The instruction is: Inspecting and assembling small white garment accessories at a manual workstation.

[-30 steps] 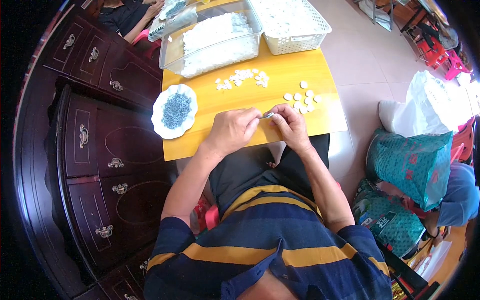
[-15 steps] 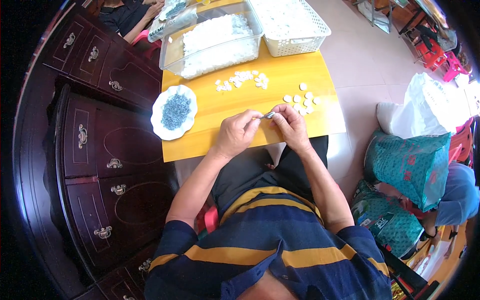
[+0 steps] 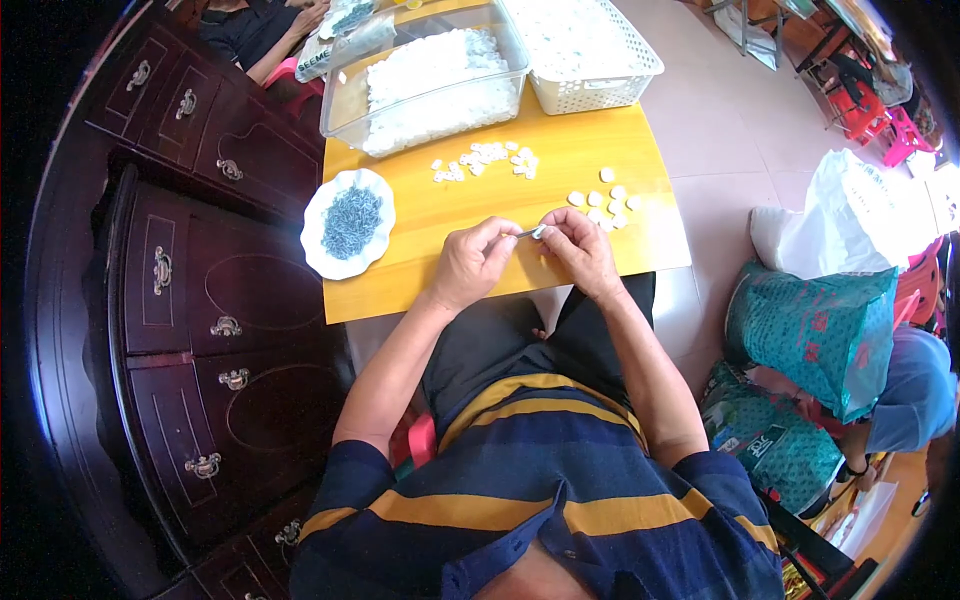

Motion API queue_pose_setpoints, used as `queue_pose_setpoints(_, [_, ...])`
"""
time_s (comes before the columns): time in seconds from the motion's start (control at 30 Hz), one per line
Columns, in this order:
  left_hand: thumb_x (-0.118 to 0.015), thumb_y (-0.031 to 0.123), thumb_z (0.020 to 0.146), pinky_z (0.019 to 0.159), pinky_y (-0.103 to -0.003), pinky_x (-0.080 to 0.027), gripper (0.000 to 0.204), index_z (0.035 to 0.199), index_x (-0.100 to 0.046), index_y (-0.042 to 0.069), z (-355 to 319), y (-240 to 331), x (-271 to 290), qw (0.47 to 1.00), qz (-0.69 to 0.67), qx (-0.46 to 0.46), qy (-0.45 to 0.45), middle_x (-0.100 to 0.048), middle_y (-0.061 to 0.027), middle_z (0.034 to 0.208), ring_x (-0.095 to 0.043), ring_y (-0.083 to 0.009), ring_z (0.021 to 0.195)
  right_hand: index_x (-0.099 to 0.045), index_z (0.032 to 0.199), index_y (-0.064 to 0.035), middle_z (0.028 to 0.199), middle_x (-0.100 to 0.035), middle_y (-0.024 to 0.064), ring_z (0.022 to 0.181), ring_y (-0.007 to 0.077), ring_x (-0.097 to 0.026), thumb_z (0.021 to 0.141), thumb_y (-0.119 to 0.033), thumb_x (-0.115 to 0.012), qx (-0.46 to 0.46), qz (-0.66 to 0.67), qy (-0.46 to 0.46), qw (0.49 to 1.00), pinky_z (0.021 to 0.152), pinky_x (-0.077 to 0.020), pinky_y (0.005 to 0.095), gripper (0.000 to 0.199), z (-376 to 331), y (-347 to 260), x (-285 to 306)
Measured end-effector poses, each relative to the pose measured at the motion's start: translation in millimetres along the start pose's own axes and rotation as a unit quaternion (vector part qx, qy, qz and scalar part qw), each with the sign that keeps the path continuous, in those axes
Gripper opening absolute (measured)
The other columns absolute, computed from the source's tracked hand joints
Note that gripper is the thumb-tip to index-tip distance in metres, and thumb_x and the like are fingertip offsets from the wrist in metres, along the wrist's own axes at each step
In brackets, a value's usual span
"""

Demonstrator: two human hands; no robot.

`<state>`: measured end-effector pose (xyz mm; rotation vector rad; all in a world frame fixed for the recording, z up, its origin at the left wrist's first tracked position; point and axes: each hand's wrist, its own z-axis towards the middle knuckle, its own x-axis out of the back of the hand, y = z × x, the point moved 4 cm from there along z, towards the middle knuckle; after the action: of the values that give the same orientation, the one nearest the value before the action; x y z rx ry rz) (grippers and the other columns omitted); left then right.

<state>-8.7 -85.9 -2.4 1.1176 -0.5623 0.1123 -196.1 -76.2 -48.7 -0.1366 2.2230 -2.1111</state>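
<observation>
Above the near edge of the yellow table point(image 3: 420, 240), my two hands meet fingertip to fingertip. My left hand point(image 3: 468, 264) is closed in a pinch on a thin dark metal pin point(image 3: 527, 234). Pinched in my right hand point(image 3: 583, 258) is a small white piece point(image 3: 540, 231), at the pin's right end; whether the pin goes into it is too small to tell. Several round white pieces point(image 3: 592, 199) lie just beyond my right hand. Farther off is a loose row of smaller white pieces point(image 3: 490, 152). To the left, a white scalloped plate point(image 3: 313, 225) bears a heap of grey-blue pins point(image 3: 352, 222).
A clear plastic box point(image 3: 345, 112) and a white perforated basket point(image 3: 590, 95), both full of white pieces, stand at the table's far side. Dark wooden drawers point(image 3: 260, 300) flank the left. Green bags point(image 3: 815, 325) and another person's leg point(image 3: 912, 390) are at the right.
The fingers of both hands have shifted slightly around the pin and the white piece, and more of the white piece shows. Everything on the table stays in place.
</observation>
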Motion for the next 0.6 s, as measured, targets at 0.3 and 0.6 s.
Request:
queue_pose_setpoints(0.3, [-0.063, 0.007, 0.097, 0.059, -0.023, -0.042, 0.010, 0.101, -0.067, -0.001, -3.1, -13.7, -3.1, 0.998, -0.060, 0.023, -0.008, -0.060, 0.0003, 0.071, -0.051, -0.0044, 0.065, -0.061, 0.105, -0.0030, 0.092, -0.069, 0.0026, 0.082, 0.0078, -0.065, 0.102, -0.013, -0.060, -0.038, 0.083, -0.024, 0.996, 0.075, -0.0515, 0.0220, 0.011, 0.4, 0.8, 1.6])
queue_pose_setpoints(0.6, [-0.061, 0.007, 0.099, 0.063, -0.021, -0.042, 0.010, 0.102, -0.067, 0.000, -4.8, -28.7, -7.2, 0.988, -0.134, 0.069, -0.029, -0.062, 0.0038, 0.078, -0.051, -0.0027, 0.070, -0.061, 0.103, -0.0036, 0.090, -0.069, 0.0016, 0.077, 0.0074, -0.064, 0.100, -0.009, -0.062, -0.043, 0.069, -0.029, 0.996, 0.073, -0.0521, 0.0220, 0.007, 3.6, 1.0, 0.5])
